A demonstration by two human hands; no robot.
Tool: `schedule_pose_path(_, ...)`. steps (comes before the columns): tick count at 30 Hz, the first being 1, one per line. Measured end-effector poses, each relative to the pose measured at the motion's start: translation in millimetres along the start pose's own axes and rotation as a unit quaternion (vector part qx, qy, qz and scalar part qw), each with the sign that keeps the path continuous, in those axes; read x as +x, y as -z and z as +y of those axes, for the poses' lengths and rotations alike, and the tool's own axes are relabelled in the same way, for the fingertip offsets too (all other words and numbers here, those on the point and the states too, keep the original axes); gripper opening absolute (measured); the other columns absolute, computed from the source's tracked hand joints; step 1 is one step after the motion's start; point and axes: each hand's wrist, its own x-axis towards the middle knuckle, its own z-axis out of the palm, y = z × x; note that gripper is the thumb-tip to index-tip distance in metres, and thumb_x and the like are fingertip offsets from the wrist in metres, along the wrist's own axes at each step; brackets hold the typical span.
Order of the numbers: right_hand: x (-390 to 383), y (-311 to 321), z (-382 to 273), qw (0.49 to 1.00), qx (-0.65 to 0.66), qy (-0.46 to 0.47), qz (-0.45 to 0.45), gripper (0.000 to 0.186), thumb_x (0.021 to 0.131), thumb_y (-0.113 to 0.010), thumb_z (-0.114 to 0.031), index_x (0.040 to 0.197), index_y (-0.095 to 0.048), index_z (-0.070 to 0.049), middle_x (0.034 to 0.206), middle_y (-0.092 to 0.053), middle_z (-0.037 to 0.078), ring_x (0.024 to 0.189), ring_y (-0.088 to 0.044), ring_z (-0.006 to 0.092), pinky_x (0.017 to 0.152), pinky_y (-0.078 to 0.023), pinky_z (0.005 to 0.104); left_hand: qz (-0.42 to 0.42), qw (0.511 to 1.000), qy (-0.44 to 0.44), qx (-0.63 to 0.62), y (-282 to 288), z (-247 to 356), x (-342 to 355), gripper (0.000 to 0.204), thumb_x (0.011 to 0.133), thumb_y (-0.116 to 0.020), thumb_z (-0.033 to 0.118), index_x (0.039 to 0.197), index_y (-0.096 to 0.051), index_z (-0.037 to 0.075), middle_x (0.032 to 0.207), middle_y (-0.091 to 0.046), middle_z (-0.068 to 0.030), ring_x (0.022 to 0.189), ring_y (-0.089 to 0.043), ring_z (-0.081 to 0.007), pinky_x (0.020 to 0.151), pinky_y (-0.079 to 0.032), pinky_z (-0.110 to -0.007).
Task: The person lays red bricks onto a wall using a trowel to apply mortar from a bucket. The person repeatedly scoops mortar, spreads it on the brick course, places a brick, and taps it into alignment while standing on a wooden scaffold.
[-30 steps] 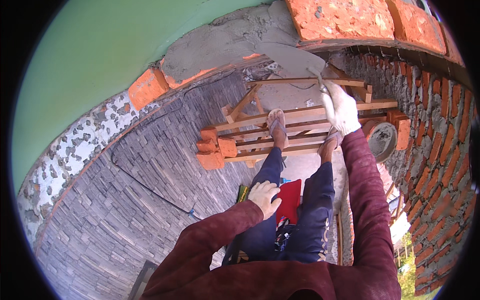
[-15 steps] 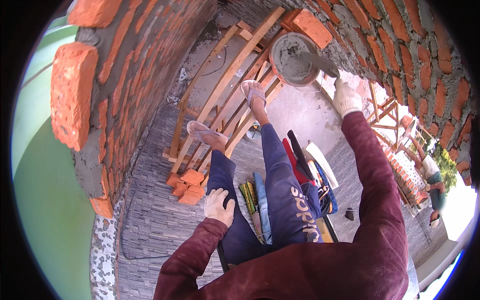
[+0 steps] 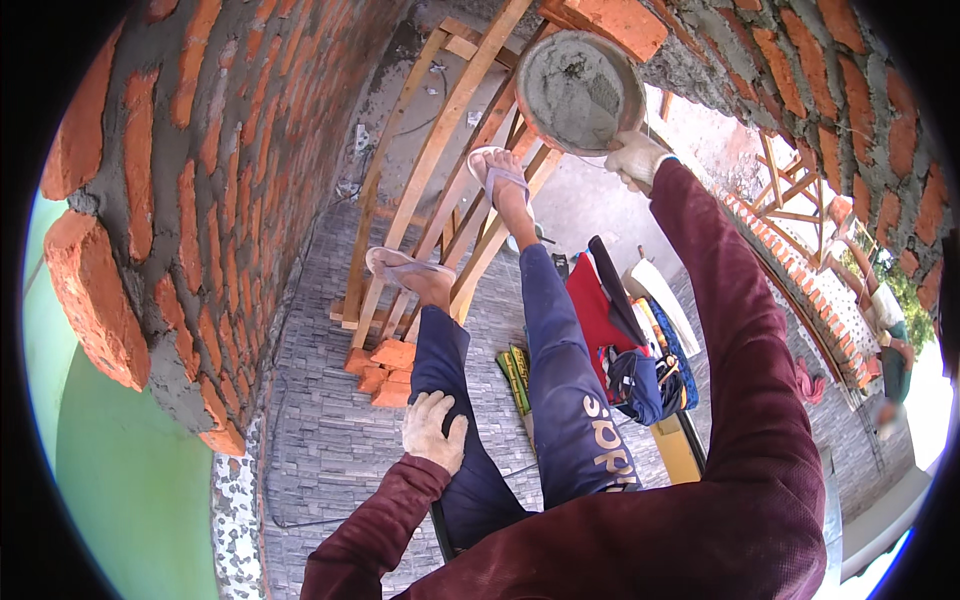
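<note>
Left hand [image 3: 433,432] flat, fingers loosely spread, resting on left thigh. Right hand [image 3: 635,160] clamped on rim of mortar pan [image 3: 580,92], raised beside brick wall [image 3: 800,70]. Best kept level, grip firm, feet braced on wooden frame [image 3: 440,150].

One head-worn fisheye view looks steeply down the person's own body to the legs and the paved ground [image 3: 330,440] well below, with the brick wall [image 3: 230,190] close on the left. Edges curve at the rim.
</note>
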Motion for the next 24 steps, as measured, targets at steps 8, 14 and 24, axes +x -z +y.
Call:
schedule_pose_path(8,7,-32,-17,0.970,0.235,0.055,-0.004,0.030,0.087,-0.074,-0.009,0.114,-0.064,-0.002,0.075,-0.057,0.002,0.057,-0.055,0.0125,0.047,-0.045,0.0329,-0.008,1.000,-0.014,0.006,13,5,13,0.040,0.091,-0.076,0.025,0.125,-0.072,0.006,0.138,-0.066,-0.0200,0.135,-0.056,-0.0474,0.115,-0.044,-0.055)
schedule_pose_path(14,-11,-51,16,0.956,0.271,0.109,0.033,0.025,0.089,-0.075,-0.009,0.109,-0.063,-0.001,0.073,-0.058,0.001,0.053,-0.055,0.0115,0.044,-0.045,0.0301,-0.014,1.000,0.016,0.006,16,4,10,0.042,0.090,-0.076,0.030,0.126,-0.073,0.008,0.138,-0.068,-0.0172,0.135,-0.058,-0.0446,0.118,-0.040,-0.059)
schedule_pose_path(24,-59,-44,55,0.929,0.336,0.151,0.041,0.031,0.086,-0.074,-0.002,0.114,-0.063,0.002,0.073,-0.058,0.001,0.045,-0.052,0.0121,0.041,-0.043,0.0292,-0.014,1.000,0.011,-0.004,18,-4,7,0.042,0.090,-0.077,0.027,0.126,-0.073,0.007,0.137,-0.068,-0.0184,0.137,-0.056,-0.0457,0.119,-0.040,-0.057)
